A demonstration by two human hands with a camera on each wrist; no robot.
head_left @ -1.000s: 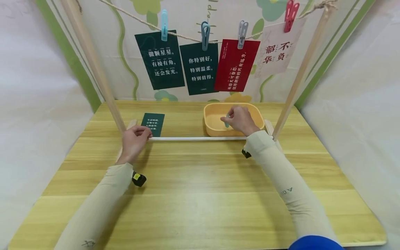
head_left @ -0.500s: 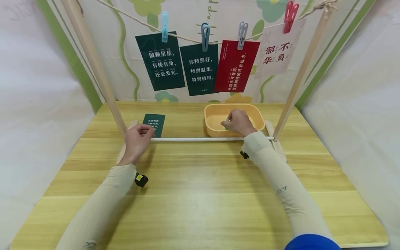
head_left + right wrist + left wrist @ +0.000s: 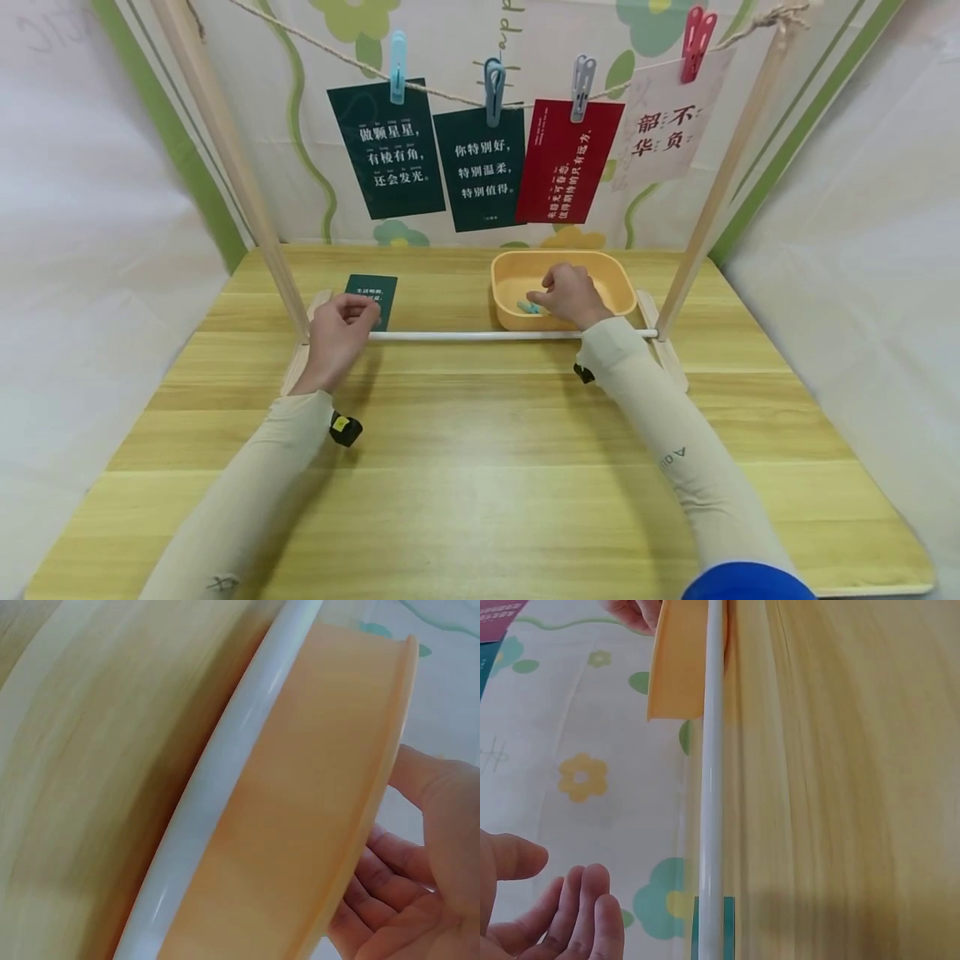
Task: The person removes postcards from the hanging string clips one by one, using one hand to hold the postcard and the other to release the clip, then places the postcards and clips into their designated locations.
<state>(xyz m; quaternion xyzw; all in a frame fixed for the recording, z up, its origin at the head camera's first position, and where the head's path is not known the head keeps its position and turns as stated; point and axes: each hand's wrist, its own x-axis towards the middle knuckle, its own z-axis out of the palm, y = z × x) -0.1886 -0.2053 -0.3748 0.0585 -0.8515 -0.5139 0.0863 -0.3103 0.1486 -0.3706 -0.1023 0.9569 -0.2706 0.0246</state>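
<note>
My right hand [image 3: 573, 296] is over the yellow plastic basin [image 3: 517, 319], its fingertips inside the rim. Just below the thumb, a small light-blue clothespin [image 3: 531, 308] lies in the basin, apart from the fingers as far as I can see. In the right wrist view, the basin wall partly hides the fingertips. My left hand [image 3: 339, 337] hovers near a dark green card [image 3: 378, 287] lying on the table and covers its lower left part in the head view. The left wrist view has its thumb apart from loosely bent fingers, holding nothing.
A white rod [image 3: 465, 336] runs low across the wooden frame [image 3: 255, 175], in front of card and basin. Above, a twine line [image 3: 322, 52] carries several cards, such as a red card [image 3: 570, 162], hung by clothespins like the pink clothespin [image 3: 697, 46].
The clothespin that was between my right fingers has come down and now lies in the basin. My left hand has shifted slightly to the right, over more of the card.
</note>
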